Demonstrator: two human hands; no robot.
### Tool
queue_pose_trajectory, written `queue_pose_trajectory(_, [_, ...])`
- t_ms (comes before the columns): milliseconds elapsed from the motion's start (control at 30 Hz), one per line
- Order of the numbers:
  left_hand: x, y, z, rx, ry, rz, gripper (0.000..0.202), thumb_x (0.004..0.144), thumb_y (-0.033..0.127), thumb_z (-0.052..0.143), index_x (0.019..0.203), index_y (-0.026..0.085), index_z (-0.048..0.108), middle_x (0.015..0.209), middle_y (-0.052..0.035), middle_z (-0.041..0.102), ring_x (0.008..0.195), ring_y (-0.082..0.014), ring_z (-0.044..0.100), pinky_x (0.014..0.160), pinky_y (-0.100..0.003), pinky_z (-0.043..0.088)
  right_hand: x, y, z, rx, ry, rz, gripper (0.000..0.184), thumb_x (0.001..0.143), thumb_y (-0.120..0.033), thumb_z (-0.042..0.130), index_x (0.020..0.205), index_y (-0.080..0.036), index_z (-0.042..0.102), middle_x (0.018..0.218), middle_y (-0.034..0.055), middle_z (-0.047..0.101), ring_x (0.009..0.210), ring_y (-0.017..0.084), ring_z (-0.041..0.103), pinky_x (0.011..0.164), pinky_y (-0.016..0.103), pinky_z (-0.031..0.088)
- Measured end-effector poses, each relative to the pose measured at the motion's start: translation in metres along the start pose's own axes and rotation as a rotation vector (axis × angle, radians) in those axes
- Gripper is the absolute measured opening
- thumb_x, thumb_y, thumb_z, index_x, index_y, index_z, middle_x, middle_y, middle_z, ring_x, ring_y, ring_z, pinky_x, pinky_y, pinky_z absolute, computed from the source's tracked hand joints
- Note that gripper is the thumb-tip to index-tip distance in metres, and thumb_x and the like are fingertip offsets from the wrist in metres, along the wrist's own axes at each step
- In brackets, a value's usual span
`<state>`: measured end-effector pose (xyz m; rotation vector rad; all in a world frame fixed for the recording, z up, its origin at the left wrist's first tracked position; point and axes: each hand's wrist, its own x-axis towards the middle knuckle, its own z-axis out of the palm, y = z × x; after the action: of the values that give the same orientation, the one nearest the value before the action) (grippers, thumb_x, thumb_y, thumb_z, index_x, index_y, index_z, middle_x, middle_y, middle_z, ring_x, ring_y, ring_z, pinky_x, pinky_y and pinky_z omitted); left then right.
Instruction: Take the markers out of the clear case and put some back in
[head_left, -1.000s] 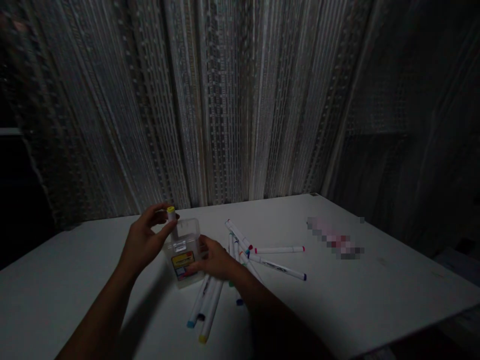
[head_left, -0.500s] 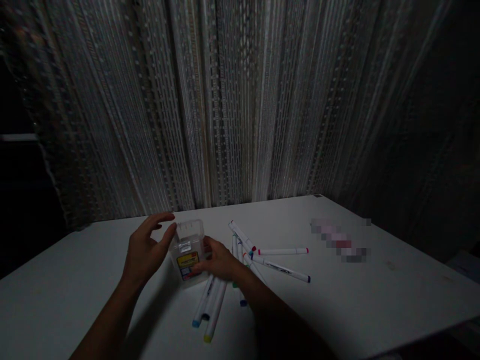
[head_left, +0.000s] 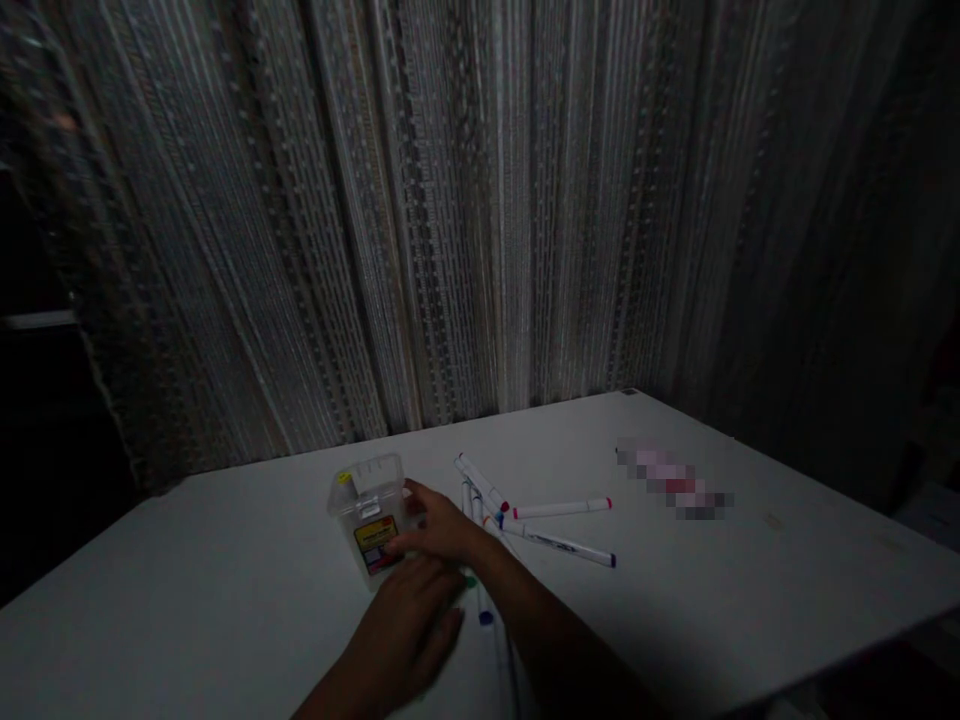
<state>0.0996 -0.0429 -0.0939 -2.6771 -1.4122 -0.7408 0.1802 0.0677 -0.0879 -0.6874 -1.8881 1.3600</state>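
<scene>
A clear plastic box [head_left: 367, 515] with a yellow label stands on the white table [head_left: 187, 590]. My right hand [head_left: 439, 528] grips the box's right side. A marker's yellow cap [head_left: 343, 478] shows inside the box at its top left corner. My left hand [head_left: 409, 632] lies palm down on the table just in front of the box, fingers together and flat, covering the markers that lie there. A green tip [head_left: 470, 582] and a blue tip [head_left: 485, 619] stick out beside it. Whether the fingers grip a marker is hidden.
Several white markers [head_left: 559, 509] with coloured caps lie fanned out right of the box. A blurred-out patch [head_left: 675, 485] lies further right. A striped curtain [head_left: 480, 220] hangs behind the table. The table's right edge [head_left: 885, 600] drops off into dark.
My left hand let the yellow-capped marker down into the box, then dropped from beside the box onto the markers in front of it. My right hand has stayed on the box.
</scene>
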Motion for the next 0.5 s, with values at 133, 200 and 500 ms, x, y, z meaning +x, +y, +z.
queue_pose_trajectory(133, [0.010,-0.004,-0.002,0.030,-0.094,-0.079,0.031,0.079,0.023,0.047,0.110,0.021,0.053,0.108,-0.0094,0.056,0.098,-0.0227,0.052,0.087,-0.039,0.045,0.007,-0.019,-0.017,0.039,0.046,-0.065,0.068,0.071,-0.039,0.062,0.129,-0.013,0.039,0.107,0.0085,0.058,0.097,0.016,0.055,0.083,0.029,0.043])
queue_pose_trajectory(200, [0.016,-0.004,-0.005,0.042,-0.131,-0.103,0.033,0.079,0.024,0.047,0.111,0.022,0.052,0.111,-0.0095,0.054,0.100,-0.0233,0.051,0.088,-0.040,0.044,0.008,-0.030,-0.035,-0.079,0.169,-0.068,0.056,0.077,-0.039,0.054,0.125,-0.012,0.045,0.104,0.0092,0.060,0.092,0.015,0.057,0.080,0.028,0.043])
queue_pose_trajectory(500, [0.051,0.000,-0.001,0.008,-0.103,-0.171,0.030,0.078,0.024,0.045,0.107,0.020,0.053,0.105,-0.0085,0.055,0.098,-0.0225,0.049,0.087,-0.038,0.041,-0.026,-0.012,-0.109,-1.061,0.313,0.270,0.025,0.072,-0.020,0.050,0.091,-0.014,0.063,0.094,0.0122,0.065,0.091,0.021,0.059,0.074,0.028,0.040])
